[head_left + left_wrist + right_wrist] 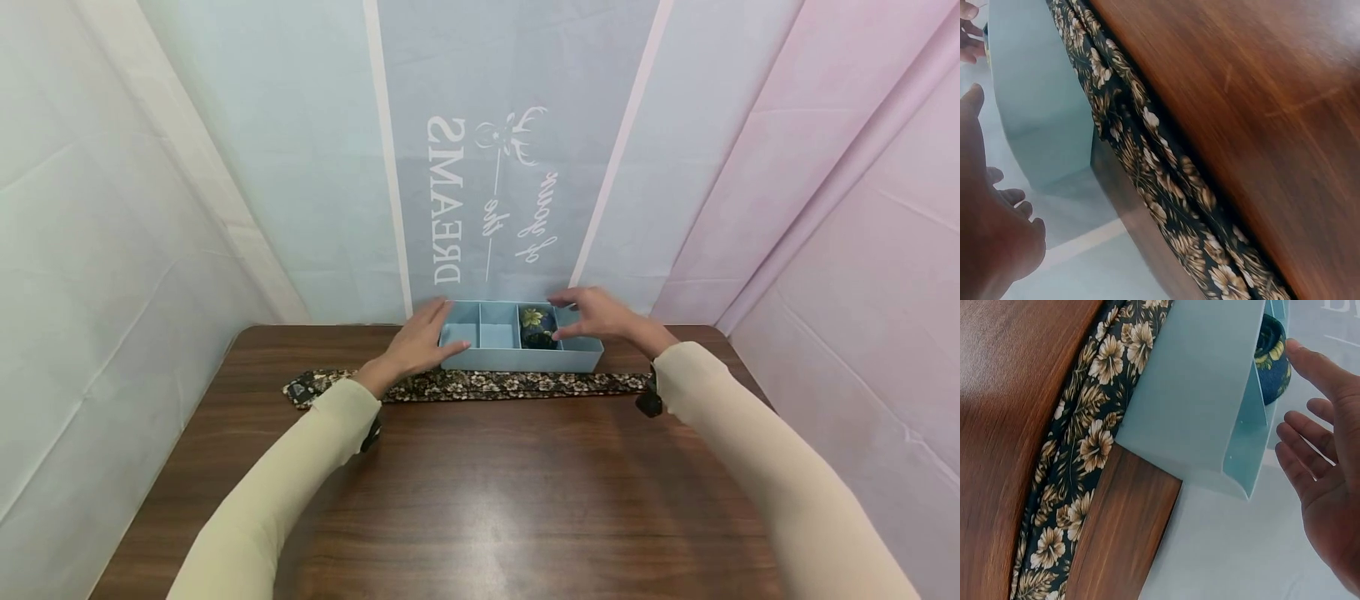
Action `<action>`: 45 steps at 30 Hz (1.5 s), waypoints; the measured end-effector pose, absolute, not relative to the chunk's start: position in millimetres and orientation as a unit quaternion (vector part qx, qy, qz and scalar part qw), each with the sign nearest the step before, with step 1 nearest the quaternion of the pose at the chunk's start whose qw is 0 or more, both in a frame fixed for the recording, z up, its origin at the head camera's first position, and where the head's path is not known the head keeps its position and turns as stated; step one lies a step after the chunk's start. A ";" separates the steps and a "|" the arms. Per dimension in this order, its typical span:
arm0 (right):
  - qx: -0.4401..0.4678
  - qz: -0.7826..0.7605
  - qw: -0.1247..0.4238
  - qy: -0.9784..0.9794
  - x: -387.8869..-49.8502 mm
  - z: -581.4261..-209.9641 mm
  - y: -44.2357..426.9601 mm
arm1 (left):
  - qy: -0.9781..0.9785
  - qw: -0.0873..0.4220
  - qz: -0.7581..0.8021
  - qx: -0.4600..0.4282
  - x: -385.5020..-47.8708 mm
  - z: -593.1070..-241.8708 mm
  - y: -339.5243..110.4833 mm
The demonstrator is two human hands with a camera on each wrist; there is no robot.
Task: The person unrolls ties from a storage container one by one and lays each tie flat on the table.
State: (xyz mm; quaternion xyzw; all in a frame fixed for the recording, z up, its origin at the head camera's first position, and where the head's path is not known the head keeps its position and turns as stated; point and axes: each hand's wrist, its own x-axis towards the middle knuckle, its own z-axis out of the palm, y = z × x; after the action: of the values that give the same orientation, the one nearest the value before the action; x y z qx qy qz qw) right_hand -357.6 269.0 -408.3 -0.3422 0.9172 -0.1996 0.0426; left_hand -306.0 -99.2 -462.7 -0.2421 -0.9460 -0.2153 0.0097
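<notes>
A light blue divided box (517,360) stands at the table's back edge. One compartment, right of its middle, holds a rolled dark blue tie with yellow-green flowers (537,327) (1274,362). My right hand (600,317) (1329,444) is over the box's right end, thumb close to the roll, fingers spread; whether it touches is unclear. At the box's left end is my left hand (416,342) (991,219), fingers apart and holding nothing. A black floral tie (510,385) (1147,162) (1094,444) lies lengthwise in front of the box, partly hidden by my left wrist.
The brown wooden table (480,492) extends toward me. Behind its back edge hangs a grey-blue cloth (510,75) with white lettering, and pale cloth walls (97,250) stand on both sides. Dark devices are strapped at both wrists.
</notes>
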 end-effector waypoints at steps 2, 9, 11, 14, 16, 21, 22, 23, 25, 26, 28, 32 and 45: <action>-0.342 -0.194 0.044 0.918 -357.4 -409.3 265.2 | -0.946 0.010 -0.211 -0.245 -307.4 -464.1 -96.2; -0.359 -0.177 0.038 0.916 -357.9 -412.4 254.9 | -0.951 0.007 -0.187 -0.247 -309.2 -467.6 -86.7; -0.365 -0.171 0.035 0.915 -359.6 -414.6 251.9 | -0.952 0.007 -0.182 -0.247 -309.2 -468.6 -84.6; -0.368 -0.169 0.040 0.913 -361.1 -415.3 246.8 | -0.954 0.006 -0.167 -0.247 -310.4 -471.6 -82.0; -0.368 -0.164 0.046 0.914 -362.1 -415.5 243.3 | -0.957 -0.001 -0.155 -0.245 -310.9 -473.1 -80.4; -0.369 -0.148 0.054 0.916 -364.8 -418.3 236.5 | -0.962 -0.014 -0.116 -0.247 -311.0 -475.4 -77.3; -0.369 -0.145 0.055 0.916 -365.3 -419.5 235.4 | -0.963 -0.014 -0.104 -0.249 -311.3 -476.0 -76.8; -0.368 -0.141 0.054 0.917 -365.8 -420.9 234.3 | -0.963 -0.014 -0.094 -0.251 -311.7 -476.3 -76.3; -0.367 -0.137 0.055 0.918 -365.8 -422.7 231.6 | -0.964 -0.011 -0.068 -0.258 -313.0 -476.7 -75.5; -0.367 -0.136 0.054 0.919 -366.0 -424.2 230.5 | -0.963 -0.009 -0.053 -0.263 -313.4 -476.3 -75.1; -0.366 -0.134 0.050 0.920 -366.0 -426.7 228.5 | -0.961 -0.003 -0.027 -0.275 -313.7 -475.1 -74.4; -0.357 -0.133 0.042 0.924 -365.4 -430.4 225.0 | -0.957 0.002 -0.001 -0.291 -312.6 -472.0 -74.2; -0.339 -0.149 0.025 0.929 -365.5 -431.6 222.5 | -0.953 -0.020 -0.029 -0.300 -314.0 -465.1 -75.1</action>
State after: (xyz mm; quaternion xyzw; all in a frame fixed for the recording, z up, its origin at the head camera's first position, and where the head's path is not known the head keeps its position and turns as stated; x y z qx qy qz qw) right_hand -365.5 222.5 -431.6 -0.3388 0.9286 -0.1493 0.0252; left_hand -314.0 -75.1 -465.1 -0.3004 -0.9531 -0.0293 -0.0201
